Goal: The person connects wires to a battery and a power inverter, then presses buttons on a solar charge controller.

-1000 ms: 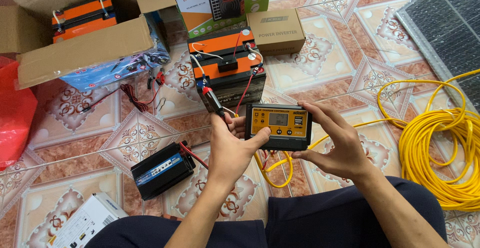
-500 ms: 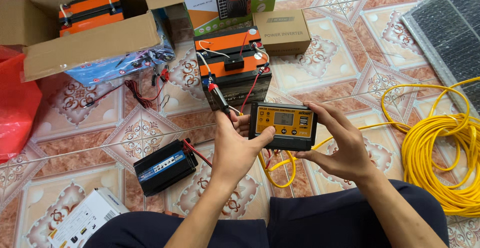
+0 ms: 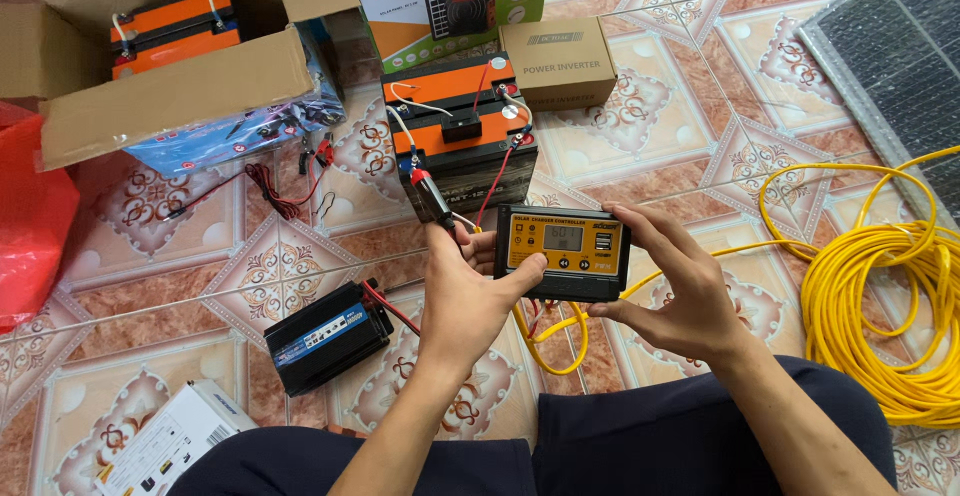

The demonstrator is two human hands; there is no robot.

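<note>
Patterned floor tiles (image 3: pixel 150 226) in cream and reddish brown fill the scene, seen from above a person seated on the floor with dark trousers. Both hands hold a small black and orange controller box (image 3: pixel 562 252) with a lit screen, raised just over the knees. The left hand (image 3: pixel 470 291) grips its left edge, thumb on the front, and also pinches a screwdriver (image 3: pixel 430 191) with a red and black handle that points away from the body. The right hand (image 3: pixel 672 286) closes around the right edge, fingers curled over the top. Yellow wire (image 3: pixel 545 341) loops down from under the box. Just beyond the hands stands an orange and black battery (image 3: pixel 455 121) with red and white leads on top. Left of the knees lies a black power unit (image 3: pixel 328 336) with a blue label. A large coil of yellow cable (image 3: pixel 880 296) lies at the right, near a dark panel (image 3: pixel 890 46). An open cardboard box (image 3: pixel 170 66) at upper left holds a second battery (image 3: pixel 165 28); a red bag (image 3: pixel 30 216) sits at the left edge.
</note>
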